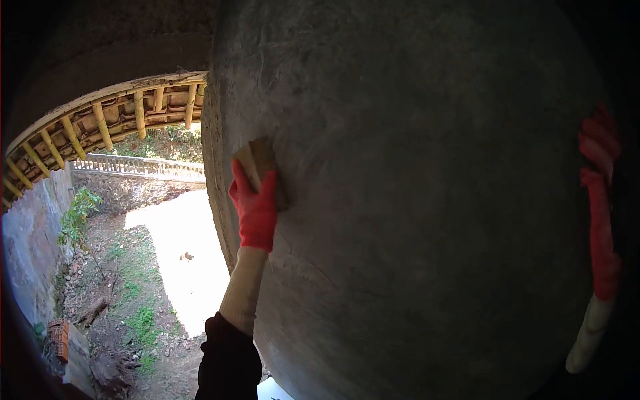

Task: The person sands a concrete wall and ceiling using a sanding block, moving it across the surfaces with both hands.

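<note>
My left hand (pixel 255 213), in a red work glove with a cream knitted cuff, is closed around a wooden block (pixel 257 160). Its thumb lies along the right side and the fingers along the left. The block rests against a grey cement-plastered wall (pixel 400 200), near its left edge. Far to the right, in deep shadow, my right hand (pixel 602 207) is raised in a matching red glove. Its fingers look bent around something dark that I cannot make out.
Left of the wall's rough edge (pixel 217 167) lies a sunlit yard far below. A tiled roof edge with bamboo rafters (pixel 100 123) crosses the upper left. Beneath are a pale railing (pixel 140 165), a side wall (pixel 33 233), plants (pixel 80 213) and stacked bricks (pixel 60 339).
</note>
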The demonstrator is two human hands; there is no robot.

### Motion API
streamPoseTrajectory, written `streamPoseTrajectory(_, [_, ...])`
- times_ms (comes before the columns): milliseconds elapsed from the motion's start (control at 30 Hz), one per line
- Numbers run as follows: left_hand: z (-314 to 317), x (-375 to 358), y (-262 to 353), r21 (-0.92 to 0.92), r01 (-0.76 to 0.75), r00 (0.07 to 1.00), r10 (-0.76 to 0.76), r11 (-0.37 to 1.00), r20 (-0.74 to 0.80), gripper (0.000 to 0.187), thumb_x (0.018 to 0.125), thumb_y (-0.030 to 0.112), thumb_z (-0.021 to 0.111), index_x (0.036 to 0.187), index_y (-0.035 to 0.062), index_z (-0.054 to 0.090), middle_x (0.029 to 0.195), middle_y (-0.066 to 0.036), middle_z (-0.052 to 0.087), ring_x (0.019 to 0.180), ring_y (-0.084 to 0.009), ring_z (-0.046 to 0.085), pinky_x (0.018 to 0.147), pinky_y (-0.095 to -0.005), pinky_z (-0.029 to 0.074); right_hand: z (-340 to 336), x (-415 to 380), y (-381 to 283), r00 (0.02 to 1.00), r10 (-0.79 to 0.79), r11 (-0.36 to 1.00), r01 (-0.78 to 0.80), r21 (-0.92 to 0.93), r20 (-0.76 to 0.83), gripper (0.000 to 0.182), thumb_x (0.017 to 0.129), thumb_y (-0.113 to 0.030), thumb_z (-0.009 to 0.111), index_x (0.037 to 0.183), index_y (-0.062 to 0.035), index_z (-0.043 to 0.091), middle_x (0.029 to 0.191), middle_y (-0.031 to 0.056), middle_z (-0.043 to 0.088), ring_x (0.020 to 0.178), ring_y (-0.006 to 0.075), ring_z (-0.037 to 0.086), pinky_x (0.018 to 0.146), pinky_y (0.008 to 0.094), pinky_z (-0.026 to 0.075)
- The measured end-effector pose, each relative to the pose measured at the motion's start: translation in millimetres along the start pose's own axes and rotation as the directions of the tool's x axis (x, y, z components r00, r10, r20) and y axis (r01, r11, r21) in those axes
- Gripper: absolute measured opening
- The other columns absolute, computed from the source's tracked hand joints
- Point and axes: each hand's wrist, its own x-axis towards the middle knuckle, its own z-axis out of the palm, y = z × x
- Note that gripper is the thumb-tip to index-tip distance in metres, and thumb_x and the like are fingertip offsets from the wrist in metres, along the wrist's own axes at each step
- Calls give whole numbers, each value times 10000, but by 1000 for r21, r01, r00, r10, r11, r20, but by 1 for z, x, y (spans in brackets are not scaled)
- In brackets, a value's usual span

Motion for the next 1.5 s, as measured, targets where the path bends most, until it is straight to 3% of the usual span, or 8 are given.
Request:
streamPoseTrajectory(67, [-16,17,-11,4,322,947,-322,947,-3,989,883,500,709,1621,142,156,1504,-218,317,1351,-365,406,1092,-415,403,-4,16,37,998,62,981,-59,185,-9,374,973,-33,458,1319,-62,598,1478,137,514,1403,283,460,1126,425,429])
streamPoseTrajectory(133, [-11,6,-8,7,222,975,-222,975,5,995,875,470,727,1618,129,159,1497,-227,317,1345,-374,407,1088,-424,405,-13,45,77,589,-777,379,718,-584,220,381,933,-58,540,1309,-77,597,1471,174,505,1409,349,446,1110,472,443])
streamPoseTrajectory(333, [13,-62,66,155,-627,773,583,764,251,997,828,319,796,1588,69,201,1448,-274,330,1309,-421,417,1066,-477,412,-43,29,67,792,-498,590,607,-532,352,408,826,22,612,1229,-42,607,1375,184,560,1384,417,447,980,453,543])
streamPoseTrajectory(567, [0,18,40,62,177,984,-177,982,-3,966,879,432,728,1608,105,184,1484,-255,317,1314,-394,421,1084,-438,400,6,37,-22,769,-605,680,633,-370,204,304,843,31,637,1140,-33,641,1209,152,636,1135,348,561,1002,484,514])
streamPoseTrajectory(833, [13,-74,71,43,-793,590,749,607,303,1028,796,311,817,1585,50,212,1469,-237,318,1315,-391,411,1096,-461,378,17,42,-37,752,-642,678,647,-348,147,188,862,41,665,1039,-22,679,1019,116,724,849,270,691,1027,519,481])
streamPoseTrajectory(1100, [4,33,30,146,52,998,-55,988,16,979,895,494,704,1616,119,158,1466,-232,332,1323,-368,422,1079,-410,412,13,41,-50,759,-619,695,650,-307,204,243,864,40,656,1095,-35,671,1042,133,718,926,316,669,994,496,506])
streamPoseTrajectory(1333, [29,-7,112,83,-524,833,489,848,257,995,869,486,735,1608,126,176,1462,-257,315,1325,-395,394,1117,-433,367,23,41,-50,777,-601,709,627,-323,190,260,855,44,646,1102,-33,663,1081,135,699,991,328,636,961,477,520])
streamPoseTrajectory(1500, [21,108,66,-136,3,988,18,991,154,1003,843,520,726,1611,167,186,1456,-283,323,1223,-390,504,998,-442,478,24,38,-51,790,-586,727,611,-313,181,272,848,46,638,1108,-32,657,1109,136,685,1038,337,613,937,464,531])
